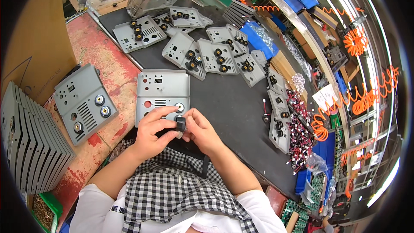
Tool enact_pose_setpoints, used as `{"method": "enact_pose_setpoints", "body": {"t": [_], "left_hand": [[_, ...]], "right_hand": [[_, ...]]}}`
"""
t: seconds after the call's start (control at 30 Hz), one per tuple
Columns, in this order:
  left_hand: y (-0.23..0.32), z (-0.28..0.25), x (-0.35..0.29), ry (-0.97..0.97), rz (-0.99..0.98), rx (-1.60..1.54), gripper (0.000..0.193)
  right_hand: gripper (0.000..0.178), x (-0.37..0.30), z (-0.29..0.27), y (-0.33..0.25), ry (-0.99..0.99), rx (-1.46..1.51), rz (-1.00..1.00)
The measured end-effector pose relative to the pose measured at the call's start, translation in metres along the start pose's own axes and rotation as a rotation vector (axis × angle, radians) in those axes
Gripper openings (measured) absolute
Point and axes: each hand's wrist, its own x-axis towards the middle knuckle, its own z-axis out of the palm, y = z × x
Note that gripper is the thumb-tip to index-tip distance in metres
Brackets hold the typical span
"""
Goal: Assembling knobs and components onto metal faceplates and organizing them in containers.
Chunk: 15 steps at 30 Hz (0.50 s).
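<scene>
Both my hands are closed at the near edge of a grey metal panel [166, 87] with slots and round holes. Between them is a small black round fitting [180, 123]. The fingertips of my left hand [152, 130] pinch it from one side, those of my right hand [202, 133] from the other. A metal-coloured round part [179, 107] sits in the panel just beyond my fingers. My fingers hide the panel's near right corner. To the left lies a similar panel [85, 103] with several hex-nutted fittings in it.
A row of grey panels [34, 142] stands at the far left beside a cardboard sheet [36, 30]. More panels [220, 56] with loose black fittings lie across the black mat [224, 103]. At right are a heap of wired connectors [299, 129] and orange coiled hoses [355, 43].
</scene>
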Motion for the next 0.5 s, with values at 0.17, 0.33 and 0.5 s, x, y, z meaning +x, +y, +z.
{"method": "enact_pose_setpoints", "body": {"t": [0.17,0.33,0.5], "left_hand": [[-0.011,0.030,-0.016,0.226,-0.333,-0.413,0.005],[-0.015,0.044,-0.016,0.359,-0.705,-0.774,0.014],[-0.010,0.047,-0.013,0.320,-0.528,-0.670,0.011]], "right_hand": [[0.018,0.001,0.006,0.012,0.300,-0.622,-0.493],[0.014,0.002,0.002,0.012,0.440,-0.905,-0.722],[0.014,0.006,-0.007,0.024,0.428,-0.678,-0.543]]}}
